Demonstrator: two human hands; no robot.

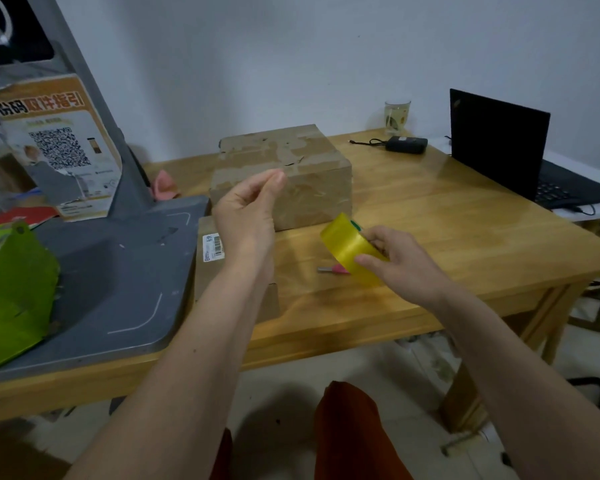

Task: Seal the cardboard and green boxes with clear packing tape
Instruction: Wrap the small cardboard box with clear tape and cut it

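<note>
A large, worn cardboard box (312,157) sits in the middle of the wooden table (447,230). A smaller labelled cardboard box (210,258) lies in front of it, partly under my left forearm. The green box (11,289) rests at far left on a grey platform (118,278). My right hand (399,261) grips a yellowish roll of clear tape (350,251) just above the table. My left hand (246,216) is raised before the large box, thumb and fingertips pinched together, apparently on the tape's end. The strip itself is barely visible.
A small pink-handled tool (329,270) lies under the roll. A glass (397,114), a black charger (406,144) and an open laptop (499,150) stand at the back right. A grey stand with a QR poster (56,147) rises at left.
</note>
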